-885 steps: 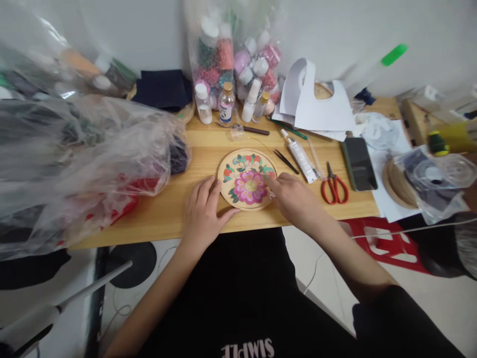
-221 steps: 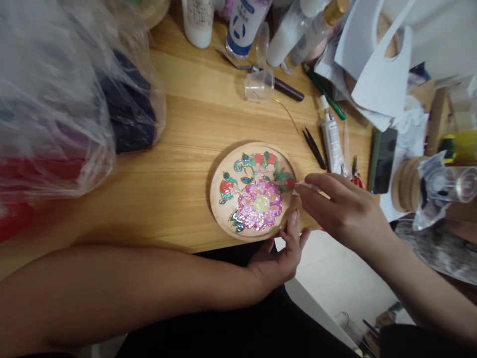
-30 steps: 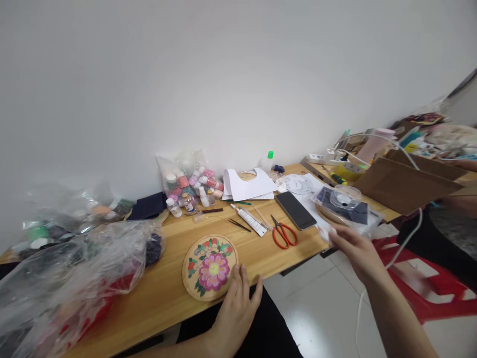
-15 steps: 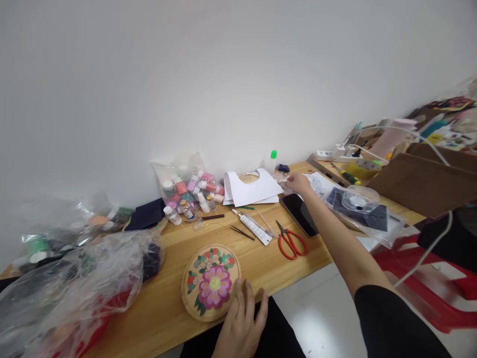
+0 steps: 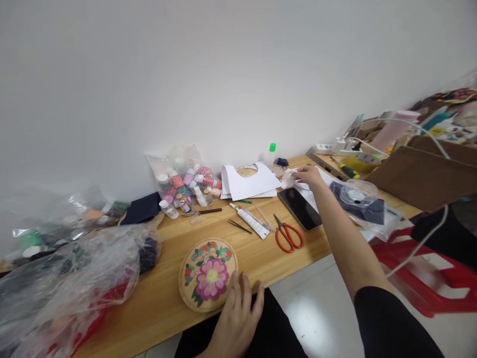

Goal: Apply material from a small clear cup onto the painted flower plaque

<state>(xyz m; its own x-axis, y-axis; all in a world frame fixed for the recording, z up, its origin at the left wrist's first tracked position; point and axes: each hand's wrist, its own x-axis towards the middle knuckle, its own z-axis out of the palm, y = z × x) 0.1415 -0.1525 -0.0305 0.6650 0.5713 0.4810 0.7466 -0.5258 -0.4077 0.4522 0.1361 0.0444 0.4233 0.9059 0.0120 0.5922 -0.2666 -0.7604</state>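
Note:
My left hand [image 5: 238,313] lies with fingers stretched out at the lower right edge of a round wooden piece [image 5: 189,292] bearing a pink flower, small red blooms and green leaves. Across the table, my right hand [image 5: 308,176] pinches a crumpled white tissue [image 5: 287,178]; its fingertips are partly hidden. Just below that hand a black phone [image 5: 300,209] lies flat. Between my hands are red-handled scissors [image 5: 287,236], a white tube [image 5: 253,222] and dark tweezers [image 5: 240,226].
Cut white paper [image 5: 249,185] stands near the wall beside a green-capped bottle [image 5: 271,153]. Bags of small bottles [image 5: 182,174] and clear plastic [image 5: 82,278] crowd the left. A clear spool [image 5: 358,193], brown box [image 5: 398,176] and red stool [image 5: 425,293] are to the right.
My right hand has shifted to the right and slightly up, and white tissue now shows at its fingertips. My left hand stays by the round piece. The view has moved slightly.

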